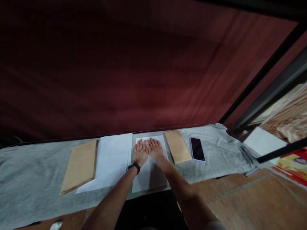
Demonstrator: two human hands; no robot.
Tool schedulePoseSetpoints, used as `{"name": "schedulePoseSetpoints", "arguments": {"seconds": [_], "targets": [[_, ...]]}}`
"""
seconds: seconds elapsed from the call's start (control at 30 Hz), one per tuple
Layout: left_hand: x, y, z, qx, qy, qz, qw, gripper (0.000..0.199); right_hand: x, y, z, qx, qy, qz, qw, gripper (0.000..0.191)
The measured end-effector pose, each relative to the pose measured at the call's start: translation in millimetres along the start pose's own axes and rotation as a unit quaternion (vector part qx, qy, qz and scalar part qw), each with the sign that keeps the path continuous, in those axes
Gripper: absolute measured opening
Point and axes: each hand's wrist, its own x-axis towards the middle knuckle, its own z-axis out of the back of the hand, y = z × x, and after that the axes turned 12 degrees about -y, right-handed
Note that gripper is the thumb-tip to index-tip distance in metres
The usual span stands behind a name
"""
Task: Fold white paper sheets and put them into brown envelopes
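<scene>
A single white sheet (148, 179) lies on the grey cloth in front of me. My left hand (140, 152), with a dark watch on its wrist, rests flat on the sheet's upper part, fingers pointing away from me. Beside it my right hand (155, 149) lies flat on the same sheet, fingers extended. The two hands are side by side. To the left are white papers (111, 163), partly under a stack of brown envelopes (79, 164). Right of the sheet lies one brown envelope (177, 147).
A phone (197, 149) with a dark screen lies right of the envelope. The grey cloth (31, 172) covers the long narrow surface. Behind it hangs a dark red curtain (144, 80). At the right are black bars, a white box (263, 142) and a red-yellow package (295, 164).
</scene>
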Motion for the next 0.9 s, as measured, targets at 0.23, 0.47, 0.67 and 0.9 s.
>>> {"name": "schedulePoseSetpoints", "arguments": {"seconds": [0.23, 0.47, 0.67, 0.9], "targets": [[0.1, -0.1, -1.7, 0.004, -0.013, 0.008, 1.000, 0.058, -3.7, -10.9, 6.1, -0.032, -0.056, -0.084, 0.994, 0.051], [0.4, -1.7, -2.9, 0.051, 0.007, 0.004, 0.999, 0.058, -86.1, 10.7, 19.6, -0.042, -0.118, -0.011, 0.992, 0.051], [6.0, 1.0, 4.5, 0.020, 0.013, 0.005, 1.000, 0.058, -160.2, 28.0, 38.6, -0.029, -0.122, 0.042, 0.991, 0.053], [-62.8, -8.6, 18.1, -0.030, 0.013, -0.091, 0.995, 0.057, -157.6, 25.2, 42.2, -0.042, -0.121, 0.041, 0.991, 0.051]]}}
